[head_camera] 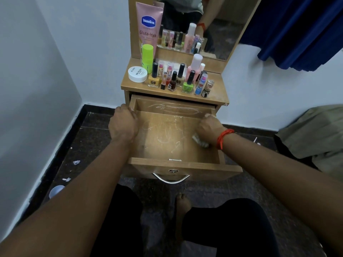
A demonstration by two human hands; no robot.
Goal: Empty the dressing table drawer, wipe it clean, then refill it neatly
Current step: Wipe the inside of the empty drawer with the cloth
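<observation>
Head view: the drawer (161, 141) is pulled fully out of the dressing table and holds none of its contents, so you can treat the emptying step as done. Your left hand (123, 123) grips the drawer's left wall near the back, fingers curled over the edge. Your right hand (208, 127) is closed round a pale wipe (200, 141) against the drawer floor by the right wall; whether it is cloth or tissue cannot be told. White streaks show across the floor and back wall, so the wiping step appears to be in progress and incomplete. Refilling is not yet begun.

The contents stand on the tabletop (213, 98) above the drawer:
- Pink tube (148, 25), against the mirror: "Vaseline", "Gluta-Hya".
- White jar (137, 74): "NAIL POLISH"; the brand line above it is too small to read with certainty.
- Lime-green bottle (147, 55): no legible text.
- Nail polish bottles (154, 79) in rows: labels too small to read.
</observation>
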